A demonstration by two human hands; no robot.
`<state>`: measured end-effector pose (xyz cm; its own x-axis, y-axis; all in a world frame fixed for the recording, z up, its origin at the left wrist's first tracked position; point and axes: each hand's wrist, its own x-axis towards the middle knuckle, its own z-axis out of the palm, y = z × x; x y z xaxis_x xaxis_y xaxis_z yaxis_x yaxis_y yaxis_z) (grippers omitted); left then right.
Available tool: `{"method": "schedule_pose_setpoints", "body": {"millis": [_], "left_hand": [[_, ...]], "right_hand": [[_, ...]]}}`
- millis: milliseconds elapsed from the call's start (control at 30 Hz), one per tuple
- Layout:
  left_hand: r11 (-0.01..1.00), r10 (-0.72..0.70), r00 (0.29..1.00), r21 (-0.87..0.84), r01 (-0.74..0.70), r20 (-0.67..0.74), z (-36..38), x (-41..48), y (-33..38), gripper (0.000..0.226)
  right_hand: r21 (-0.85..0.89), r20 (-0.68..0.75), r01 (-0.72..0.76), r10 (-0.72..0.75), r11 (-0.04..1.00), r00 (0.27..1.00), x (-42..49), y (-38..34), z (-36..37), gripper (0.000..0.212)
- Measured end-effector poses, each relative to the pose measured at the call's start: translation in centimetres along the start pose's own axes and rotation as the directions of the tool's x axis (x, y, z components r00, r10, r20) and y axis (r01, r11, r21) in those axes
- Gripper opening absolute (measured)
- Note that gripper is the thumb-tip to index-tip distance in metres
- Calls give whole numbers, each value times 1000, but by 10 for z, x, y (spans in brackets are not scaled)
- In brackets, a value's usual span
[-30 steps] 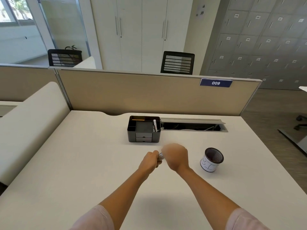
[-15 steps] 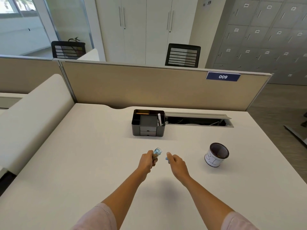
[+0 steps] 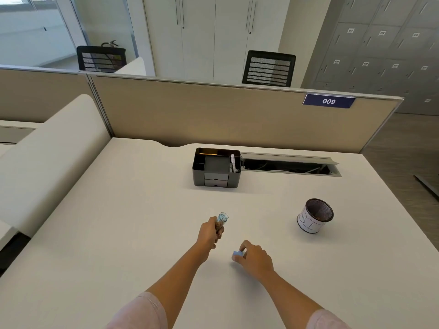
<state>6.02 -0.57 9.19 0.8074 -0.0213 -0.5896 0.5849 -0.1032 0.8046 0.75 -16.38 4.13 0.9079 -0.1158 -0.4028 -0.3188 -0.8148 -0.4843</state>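
Observation:
My left hand grips a small clear tube with brown contents; its open mouth points up and away from me. My right hand is lower and nearer to me, just above the white desk. Its fingertips pinch a small light-blue cap. The two hands are apart, with the cap off the tube.
A black desk organiser with drawers and pens stands at the back centre, beside an open cable tray. A black mesh pen cup wrapped in white paper stands to the right. A beige partition closes the desk's far side.
The hands were together at the tube a second ago. They have since separated: the right hand pulled the blue cap off and dropped toward the desk, while the left keeps the tube.

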Motion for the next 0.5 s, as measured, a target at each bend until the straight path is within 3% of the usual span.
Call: {"method": "schedule_pose_setpoints", "body": {"millis": [500], "left_hand": [[999, -24, 999, -38, 25, 23, 6, 2, -3, 46]], "right_hand": [[75, 12, -22, 21, 997, 1000, 0, 11, 4, 45]]}}
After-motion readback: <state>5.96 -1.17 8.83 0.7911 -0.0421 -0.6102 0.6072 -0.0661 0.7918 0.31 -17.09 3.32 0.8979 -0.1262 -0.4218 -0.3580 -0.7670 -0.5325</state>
